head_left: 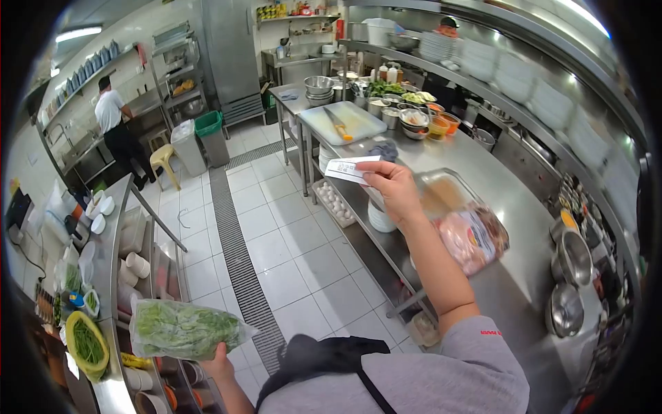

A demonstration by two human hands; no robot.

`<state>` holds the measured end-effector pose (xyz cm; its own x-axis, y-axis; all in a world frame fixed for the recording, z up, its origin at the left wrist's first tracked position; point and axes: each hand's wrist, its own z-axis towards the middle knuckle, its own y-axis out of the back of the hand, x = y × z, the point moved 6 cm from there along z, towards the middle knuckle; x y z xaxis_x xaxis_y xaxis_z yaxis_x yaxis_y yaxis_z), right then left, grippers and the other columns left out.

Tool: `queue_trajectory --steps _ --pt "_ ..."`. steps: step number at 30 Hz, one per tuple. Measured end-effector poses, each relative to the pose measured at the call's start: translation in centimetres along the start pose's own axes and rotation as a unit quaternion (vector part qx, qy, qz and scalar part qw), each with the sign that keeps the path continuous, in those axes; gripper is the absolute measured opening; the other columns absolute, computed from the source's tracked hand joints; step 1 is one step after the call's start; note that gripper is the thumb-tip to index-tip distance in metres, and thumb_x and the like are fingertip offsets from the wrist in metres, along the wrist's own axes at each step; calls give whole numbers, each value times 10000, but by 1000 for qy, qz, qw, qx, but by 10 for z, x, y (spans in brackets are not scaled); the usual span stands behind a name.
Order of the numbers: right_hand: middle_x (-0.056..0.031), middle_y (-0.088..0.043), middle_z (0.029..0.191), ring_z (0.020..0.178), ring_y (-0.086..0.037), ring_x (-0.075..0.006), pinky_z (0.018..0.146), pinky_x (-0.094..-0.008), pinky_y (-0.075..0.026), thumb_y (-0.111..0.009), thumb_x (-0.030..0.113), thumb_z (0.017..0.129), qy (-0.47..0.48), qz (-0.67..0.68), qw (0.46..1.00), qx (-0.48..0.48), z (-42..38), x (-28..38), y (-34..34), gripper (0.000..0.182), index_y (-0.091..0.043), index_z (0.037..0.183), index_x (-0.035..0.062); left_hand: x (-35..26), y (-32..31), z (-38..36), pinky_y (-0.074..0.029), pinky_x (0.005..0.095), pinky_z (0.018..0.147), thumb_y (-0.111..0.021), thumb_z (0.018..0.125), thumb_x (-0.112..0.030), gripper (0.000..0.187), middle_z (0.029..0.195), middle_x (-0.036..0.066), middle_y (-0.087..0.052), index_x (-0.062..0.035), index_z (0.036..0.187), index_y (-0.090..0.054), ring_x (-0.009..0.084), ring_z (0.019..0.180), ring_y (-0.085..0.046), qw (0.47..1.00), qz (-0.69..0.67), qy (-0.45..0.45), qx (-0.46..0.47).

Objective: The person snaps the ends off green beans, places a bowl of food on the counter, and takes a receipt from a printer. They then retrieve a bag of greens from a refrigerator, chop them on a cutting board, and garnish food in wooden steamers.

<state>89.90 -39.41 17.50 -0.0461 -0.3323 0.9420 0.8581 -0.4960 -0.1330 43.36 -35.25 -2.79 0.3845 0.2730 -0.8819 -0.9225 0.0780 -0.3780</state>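
Observation:
My left hand is closed on the lower edge of a clear plastic bag of leafy greens, held low over the floor beside the left counter. Between the thumb and fingers of my right hand is a small white paper slip with dark print, raised above the near edge of the right-hand steel table. Below and to the right of that hand, a shallow clear tray and a plastic pack of pinkish meat lie on the table.
A white cutting board with an orange-handled knife lies at the table's far end. Eggs sit on the shelf below. A floor drain runs down the aisle. A co-worker stands at the far left, near a yellow stool.

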Motion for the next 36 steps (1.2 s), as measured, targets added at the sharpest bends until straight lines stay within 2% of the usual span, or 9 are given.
queue_trajectory --steps 6,8,10,15,20,24,26,28,36 --pt "-55 -609 846 724 -543 -76 671 -199 -440 -535 -65 733 97 -15 995 -1 133 -39 -24 320 -578 1046 -10 66 -27 142 -381 331 873 -707 624 -61 723 1145 115 -448 31 1223 -314 215 1007 -462 996 61 -41 -47" --pt "-73 -594 977 819 -548 -78 708 -202 -439 -529 -77 738 118 57 991 -2 153 -52 -7 402 -518 1134 -9 95 -64 187 -395 331 859 -714 616 -65 695 1116 125 -474 33 1202 -354 221 976 -487 996 86 -37 13" --pt "-77 -581 1017 846 -551 -85 736 -211 -442 -526 -88 736 115 37 991 -50 153 -43 25 437 -490 1164 -9 87 -150 234 -384 330 858 -683 680 -117 582 1092 98 -498 4 1174 -400 214 959 -499 979 107 -53 167" --pt "-94 -544 1098 932 -541 -118 798 -235 -435 -530 -89 736 79 -95 948 -292 52 29 117 460 -468 1185 -10 140 -325 272 -392 331 847 -771 590 -240 666 1048 109 -525 29 1109 -453 222 950 -506 867 67 39 492" --pt "-95 -558 1063 897 -545 -106 795 -230 -434 -514 -74 763 181 -154 823 -516 -140 77 153 442 -448 1197 -24 178 -453 165 -396 338 860 -770 579 -113 682 1083 110 -505 34 1144 -420 217 984 -491 710 -49 123 691" --pt "-69 -559 1048 853 -526 -96 734 -233 -435 -537 -67 748 242 -155 729 -622 -303 108 127 458 -456 1196 -10 153 -497 21 -395 339 862 -770 580 -118 682 1097 105 -506 22 1152 -425 220 990 -492 558 -132 94 814" --pt "-51 -559 1037 819 -515 -88 701 -228 -432 -543 -63 748 256 -184 671 -671 -382 128 109 457 -462 1194 -1 127 -495 -66 -396 338 862 -772 581 -123 673 1095 102 -510 16 1147 -435 218 987 -495 496 -159 88 849" --pt "-54 -553 1054 850 -519 -92 719 -234 -435 -534 -75 749 259 -213 630 -700 -460 147 90 455 -467 1192 4 108 -477 -155 -399 331 856 -769 591 -129 621 1067 101 -530 9 1117 -468 209 972 -503 432 -221 192 853" --pt "-107 -539 1096 935 -526 -134 766 -243 -435 -520 -109 742 255 -292 515 -764 -702 224 37 460 -455 1189 -23 -2 -404 -445 -429 328 814 -767 594 -118 579 1010 107 -552 23 1078 -482 194 926 -528 274 -273 253 887"
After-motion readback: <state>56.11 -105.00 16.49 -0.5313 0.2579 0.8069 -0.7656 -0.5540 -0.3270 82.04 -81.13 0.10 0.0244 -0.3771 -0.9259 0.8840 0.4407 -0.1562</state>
